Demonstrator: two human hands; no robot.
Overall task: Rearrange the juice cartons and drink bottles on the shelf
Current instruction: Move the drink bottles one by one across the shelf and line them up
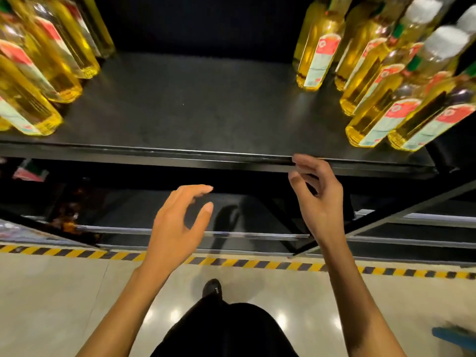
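The left hand [177,222] and right hand [320,202] hold nothing, fingers loosely curled and apart, in front of the shelf [195,104]. The drink bottles stand in a left group [59,81] and a right group [376,122], with bare shelf between them. Risk: the right group's front bottles stand near the edge, and a careless reach may tip one off.

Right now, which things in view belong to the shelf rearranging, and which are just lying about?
Belongs to the job: left bottles, right bottles, shelf, left hand, right hand, both empty.
Just lying about: striped floor tape, blue object, shoe.
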